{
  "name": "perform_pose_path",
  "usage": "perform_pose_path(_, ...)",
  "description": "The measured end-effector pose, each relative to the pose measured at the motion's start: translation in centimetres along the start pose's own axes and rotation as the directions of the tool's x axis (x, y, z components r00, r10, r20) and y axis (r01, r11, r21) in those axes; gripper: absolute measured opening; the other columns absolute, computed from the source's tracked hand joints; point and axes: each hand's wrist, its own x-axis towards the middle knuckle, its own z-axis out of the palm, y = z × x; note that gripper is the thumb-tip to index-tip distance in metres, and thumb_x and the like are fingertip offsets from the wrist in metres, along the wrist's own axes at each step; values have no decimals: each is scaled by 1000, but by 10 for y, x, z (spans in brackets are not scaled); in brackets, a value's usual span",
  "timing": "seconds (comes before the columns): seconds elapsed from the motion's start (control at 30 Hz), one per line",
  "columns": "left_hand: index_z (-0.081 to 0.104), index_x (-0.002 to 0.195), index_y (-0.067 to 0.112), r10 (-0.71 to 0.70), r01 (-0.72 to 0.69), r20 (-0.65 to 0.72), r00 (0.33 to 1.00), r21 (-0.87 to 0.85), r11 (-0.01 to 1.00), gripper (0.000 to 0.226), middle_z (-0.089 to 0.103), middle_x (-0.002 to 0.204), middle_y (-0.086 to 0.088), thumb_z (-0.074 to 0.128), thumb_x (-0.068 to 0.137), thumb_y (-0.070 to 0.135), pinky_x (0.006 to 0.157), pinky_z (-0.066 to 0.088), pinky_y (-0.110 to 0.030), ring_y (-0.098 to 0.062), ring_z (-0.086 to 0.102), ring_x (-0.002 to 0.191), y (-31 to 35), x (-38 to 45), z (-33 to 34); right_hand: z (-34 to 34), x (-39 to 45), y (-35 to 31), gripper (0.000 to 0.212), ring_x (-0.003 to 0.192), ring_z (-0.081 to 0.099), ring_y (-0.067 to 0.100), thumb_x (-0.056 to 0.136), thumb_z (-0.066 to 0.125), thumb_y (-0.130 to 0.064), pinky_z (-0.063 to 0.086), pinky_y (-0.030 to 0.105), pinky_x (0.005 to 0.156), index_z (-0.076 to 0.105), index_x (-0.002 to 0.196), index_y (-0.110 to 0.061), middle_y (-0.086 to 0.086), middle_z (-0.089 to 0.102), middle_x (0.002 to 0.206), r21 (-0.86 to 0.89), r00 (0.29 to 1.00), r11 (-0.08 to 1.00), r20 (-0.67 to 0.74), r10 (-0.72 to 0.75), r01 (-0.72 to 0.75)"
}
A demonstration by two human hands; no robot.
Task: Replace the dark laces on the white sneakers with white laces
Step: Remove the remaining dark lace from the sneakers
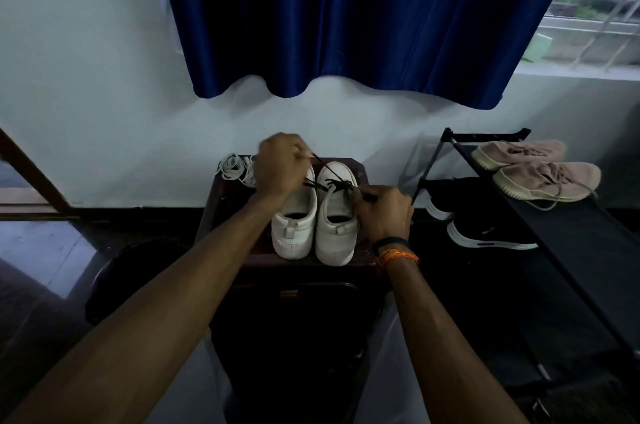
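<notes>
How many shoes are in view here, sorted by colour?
White sneakers on the stool: 2
Pink sneakers on the rack's top shelf: 2
Black sneakers on the lower shelf: 2
Total: 6

Both hands (pixel 281 165) (pixel 385 212) fisted (seemingly pinching)

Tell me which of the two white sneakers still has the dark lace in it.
The right-hand white sneaker: the dark lace crosses its eyelets, pulled by both hands. The left-hand white sneaker shows none, though a hand covers its front.
</notes>
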Motion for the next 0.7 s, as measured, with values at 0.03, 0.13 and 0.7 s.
perform_pose_path(0.03, 76, 77, 22, -88, 88, -54, 995, 1, 996, 17, 74, 81, 7, 63, 79, 11, 64, 53, -29, -12, 67, 72, -3, 6, -8, 0, 0, -1, 21, 76, 68, 26, 88, 69, -40, 47, 26, 66, 81, 93, -23, 3, 73, 73, 7, 1000, 1000, 4, 10, -10)
perform_pose_path(0.13, 77, 83, 19, -160, 166, -53, 986, 142, 976, 16, 73, 90, 3, 64, 79, 11, 67, 46, -29, -19, 68, 84, -11, 15, -22, 0, 0, -2, 20, 81, 68, 27, 88, 70, -39, 45, 25, 69, 81, 96, -24, 4, 75, 79, 14, 1000, 1000, 7, 23, -23)
perform_pose_path(0.7, 70, 88, 9, 332, -504, 473, 816, 303, 809, 11, 67, 96, -7, 62, 86, 16, 71, 49, -40, -31, 63, 96, 21, -19, 35, 0, 3, -4, 21, 87, 69, 33, 86, 70, -40, 54, 34, 72, 79, 94, -23, 9, 76, 83, -63, 999, 998, 46, -7, 10)
